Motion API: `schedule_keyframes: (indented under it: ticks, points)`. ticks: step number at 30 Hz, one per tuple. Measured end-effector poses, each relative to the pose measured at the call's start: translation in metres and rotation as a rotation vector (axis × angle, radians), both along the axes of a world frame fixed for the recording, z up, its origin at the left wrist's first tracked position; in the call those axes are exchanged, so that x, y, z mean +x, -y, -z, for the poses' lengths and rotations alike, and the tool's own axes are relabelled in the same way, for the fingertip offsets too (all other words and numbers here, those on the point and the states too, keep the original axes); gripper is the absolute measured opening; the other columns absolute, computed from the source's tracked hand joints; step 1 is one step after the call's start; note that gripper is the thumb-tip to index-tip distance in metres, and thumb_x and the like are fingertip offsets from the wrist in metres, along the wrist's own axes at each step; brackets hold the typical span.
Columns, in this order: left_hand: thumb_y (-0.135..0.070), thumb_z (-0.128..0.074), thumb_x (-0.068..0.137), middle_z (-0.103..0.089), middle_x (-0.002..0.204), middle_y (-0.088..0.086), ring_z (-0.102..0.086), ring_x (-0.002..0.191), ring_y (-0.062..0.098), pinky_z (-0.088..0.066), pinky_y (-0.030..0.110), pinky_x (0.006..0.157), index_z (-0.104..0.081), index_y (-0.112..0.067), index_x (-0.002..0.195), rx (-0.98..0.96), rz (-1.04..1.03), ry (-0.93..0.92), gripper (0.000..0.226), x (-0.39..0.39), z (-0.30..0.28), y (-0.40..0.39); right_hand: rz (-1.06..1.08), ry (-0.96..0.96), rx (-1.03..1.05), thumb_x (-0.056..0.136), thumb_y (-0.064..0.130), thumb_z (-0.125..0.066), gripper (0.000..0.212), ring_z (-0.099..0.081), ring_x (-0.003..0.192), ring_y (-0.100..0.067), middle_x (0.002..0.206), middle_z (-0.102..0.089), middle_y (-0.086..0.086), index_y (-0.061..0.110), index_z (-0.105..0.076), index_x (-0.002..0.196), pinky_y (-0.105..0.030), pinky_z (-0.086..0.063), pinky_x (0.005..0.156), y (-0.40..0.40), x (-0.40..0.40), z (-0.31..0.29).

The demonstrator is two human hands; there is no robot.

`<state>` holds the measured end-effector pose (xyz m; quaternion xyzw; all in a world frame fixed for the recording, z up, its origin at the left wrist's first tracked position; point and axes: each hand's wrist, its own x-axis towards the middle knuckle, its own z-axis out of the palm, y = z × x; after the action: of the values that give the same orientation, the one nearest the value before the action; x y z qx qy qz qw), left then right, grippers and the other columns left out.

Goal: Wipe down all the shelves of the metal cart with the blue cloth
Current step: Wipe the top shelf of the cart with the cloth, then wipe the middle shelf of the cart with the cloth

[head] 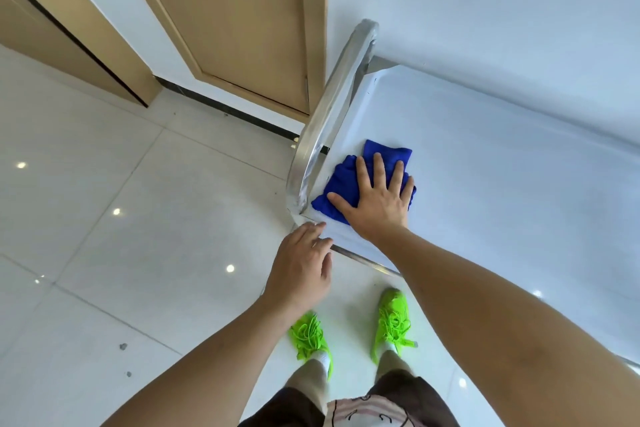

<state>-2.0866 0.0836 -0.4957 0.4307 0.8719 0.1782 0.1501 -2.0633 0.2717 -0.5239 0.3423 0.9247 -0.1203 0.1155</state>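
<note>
A pale tiled floor [121, 218] spreads wide and bare to the left of the cart [502, 184], running up to a wooden door [225, 21]. The cart's far long side sits against the white wall [485, 3]. Its top shelf [519, 211] stretches away to the right, unoccupied beyond the cloth. A curved metal handle [332, 107] rims the left end. The blue cloth [346, 180] lies bunched in the shelf's near left corner, just beside the handle. The right hand [375, 198] presses it flat, fingers straight and spread. The left hand [301, 263] is relaxed, its fingertips at the shelf's corner edge, holding nothing. Green shoes [311, 340] stand beneath the near edge.
</note>
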Motion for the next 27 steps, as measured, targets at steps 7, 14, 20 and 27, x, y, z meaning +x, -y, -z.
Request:
schedule_keyframes:
  ticks: [7, 14, 20, 27]
  points:
    - [-0.005, -0.062, 0.080, -0.067, 0.114, 0.013, -0.061, 0.108, 0.033, -0.051, 0.041, 0.091, -0.069, -0.007, 0.096, 0.026, -0.093, 0.012, 0.017, 0.014, 0.002, 0.043, -0.054, 0.013, -0.011, 0.077, 0.092, -0.034, 0.104, 0.007, 0.151, -0.042, 0.169, -0.001, -0.001, 0.036, -0.005, 0.159, -0.060, 0.003, 0.119, 0.039, 0.039, -0.004]
    - [-0.011, -0.059, 0.088, -0.063, 0.126, 0.015, -0.054, 0.121, 0.031, -0.045, 0.040, 0.102, -0.066, -0.004, 0.114, 0.015, -0.125, -0.021, 0.028, 0.043, 0.012, 0.063, -0.102, -0.196, 0.045, 0.086, 0.002, -0.062, 0.079, -0.016, 0.149, -0.043, 0.162, -0.031, -0.005, 0.026, -0.033, 0.155, -0.054, -0.012, 0.122, 0.072, 0.093, -0.003]
    - [-0.008, -0.057, 0.085, -0.061, 0.130, 0.013, -0.051, 0.125, 0.029, -0.042, 0.038, 0.105, -0.064, -0.006, 0.121, 0.013, -0.087, -0.045, 0.037, 0.076, 0.032, 0.067, -0.093, -0.378, 0.000, 0.075, -0.003, -0.069, 0.068, -0.045, 0.130, -0.047, 0.142, -0.057, -0.010, 0.012, -0.055, 0.141, -0.059, -0.041, 0.103, 0.104, 0.149, 0.008]
    - [-0.001, -0.056, 0.073, -0.062, 0.125, 0.012, -0.053, 0.120, 0.030, -0.045, 0.039, 0.099, -0.064, -0.006, 0.120, 0.003, -0.029, -0.093, 0.049, 0.083, 0.095, 0.058, 0.031, -0.387, -0.068, 0.078, 0.007, -0.070, 0.051, -0.059, 0.089, -0.043, 0.112, -0.067, -0.014, 0.007, -0.060, 0.128, -0.046, -0.048, 0.077, 0.113, 0.182, 0.075]
